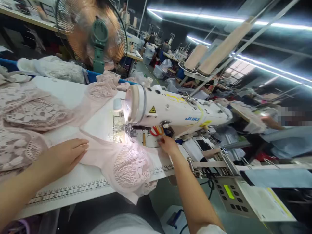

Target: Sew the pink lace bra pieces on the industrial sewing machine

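A pale pink lace bra (133,162) lies across the white sewing table, one cup in front of the needle area and hanging over the front edge. My left hand (65,156) rests flat on its left part, fingers stretched out and together. On the right, my right hand (168,145) is beside the machine bed with its fingers curled in; what they hold, if anything, is hidden. Just beyond those fingers are red-and-orange-handled scissors (156,131). The white JUKI sewing machine (175,110) stands over the work, its lamp lighting the needle area.
More lace bras (31,110) are piled at the left. Behind the table stands a large fan (98,32). Thread cones (196,57) stand on a rack at the back right. A control panel (231,195) hangs at the lower right. A ruler strip (73,188) runs along the front edge.
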{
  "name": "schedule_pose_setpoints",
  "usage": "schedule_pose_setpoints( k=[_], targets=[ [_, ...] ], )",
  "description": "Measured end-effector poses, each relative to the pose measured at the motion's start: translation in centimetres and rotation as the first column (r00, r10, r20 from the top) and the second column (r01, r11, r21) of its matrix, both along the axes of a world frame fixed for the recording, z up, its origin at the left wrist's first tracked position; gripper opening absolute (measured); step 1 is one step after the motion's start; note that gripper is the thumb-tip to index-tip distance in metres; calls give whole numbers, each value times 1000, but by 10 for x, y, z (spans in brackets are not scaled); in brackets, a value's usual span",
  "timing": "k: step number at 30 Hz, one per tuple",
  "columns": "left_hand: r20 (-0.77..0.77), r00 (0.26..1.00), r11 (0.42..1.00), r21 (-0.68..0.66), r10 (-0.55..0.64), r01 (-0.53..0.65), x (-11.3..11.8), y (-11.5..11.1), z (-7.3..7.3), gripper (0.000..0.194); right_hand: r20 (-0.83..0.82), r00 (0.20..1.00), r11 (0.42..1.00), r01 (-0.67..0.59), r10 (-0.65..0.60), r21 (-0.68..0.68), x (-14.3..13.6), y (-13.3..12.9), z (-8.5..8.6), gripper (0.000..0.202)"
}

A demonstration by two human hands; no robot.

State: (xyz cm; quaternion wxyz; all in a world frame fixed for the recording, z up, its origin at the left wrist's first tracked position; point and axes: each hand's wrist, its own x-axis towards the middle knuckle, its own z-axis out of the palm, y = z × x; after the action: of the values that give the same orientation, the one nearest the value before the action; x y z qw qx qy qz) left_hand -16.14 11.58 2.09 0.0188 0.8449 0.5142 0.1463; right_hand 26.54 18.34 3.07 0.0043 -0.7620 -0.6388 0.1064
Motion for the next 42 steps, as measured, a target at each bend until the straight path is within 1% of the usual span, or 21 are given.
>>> schedule_pose_setpoints(
  k=[1,2,3,4,6,8,10,11,12,13,14,16,18,20,24,27,30,33,38,42],
  targets=[
    [-60,998,999,-39,-1,-1,0,11,7,59,-14,1000,1000,-14,14,5,-2,-1,4,5],
    [-109,994,996,-90,-20,10,-2,23,12,59,-27,999,999,-27,28,16,-4,-3,9,5],
    [-158,987,989,-147,-37,14,-5,34,13,57,-40,998,998,-43,45,36,-8,-6,15,7],
    [-195,980,980,-199,-48,8,-9,43,11,53,-55,996,996,-63,66,59,-13,-12,22,9],
    [-224,973,967,-254,-53,-5,-18,56,2,49,-97,987,987,-122,132,101,-29,-27,35,13],
    [-214,976,971,-237,-23,-29,-26,60,-10,54,-153,963,972,-207,223,116,-55,-43,45,18],
    [-196,980,981,-185,25,-62,-30,57,-17,58,-220,925,950,-294,311,106,-86,-55,50,24],
    [-188,980,984,-156,57,-87,-31,55,-18,61,-272,893,934,-345,358,97,-104,-58,51,26],
    [-181,980,985,-130,88,-112,-31,52,-18,65,-376,836,914,-396,400,92,-122,-58,51,26],
    [-175,978,984,-116,112,-134,-30,49,-15,69,-472,777,898,-432,416,82,-140,-57,50,25],
    [-171,977,982,-116,126,-147,-29,47,-12,70,-528,737,892,-443,422,94,-158,-53,48,24],
    [-175,979,977,-162,108,-136,-27,44,-4,65,-578,699,883,-461,422,87,-191,-40,43,24],
    [-212,976,961,-255,48,-103,-27,44,3,60,-551,698,863,-497,457,87,-222,-24,37,27],
    [-255,967,940,-328,2,-89,-29,44,8,59,-503,702,840,-534,504,96,-248,-8,32,28],
    [-266,964,918,-387,-19,-88,-35,44,14,61,-384,725,807,-581,572,106,-285,17,25,20],
    [-263,965,897,-430,-21,-98,-36,43,19,63,-277,747,791,-606,604,89,-300,26,19,15],
    [-232,973,884,-456,-9,-101,-35,44,22,65,-190,767,787,-615,613,56,-307,28,15,21],
    [-200,980,882,-461,8,-101,-36,45,22,67,-126,774,783,-621,620,39,-306,27,13,27],
    [-208,978,870,-480,8,-109,-37,46,23,64,-57,781,782,-622,623,30,-300,25,13,32],
    [-185,983,859,-502,4,-98,-36,47,25,63,-13,778,778,-628,628,10,-301,26,13,31]
  ],
)
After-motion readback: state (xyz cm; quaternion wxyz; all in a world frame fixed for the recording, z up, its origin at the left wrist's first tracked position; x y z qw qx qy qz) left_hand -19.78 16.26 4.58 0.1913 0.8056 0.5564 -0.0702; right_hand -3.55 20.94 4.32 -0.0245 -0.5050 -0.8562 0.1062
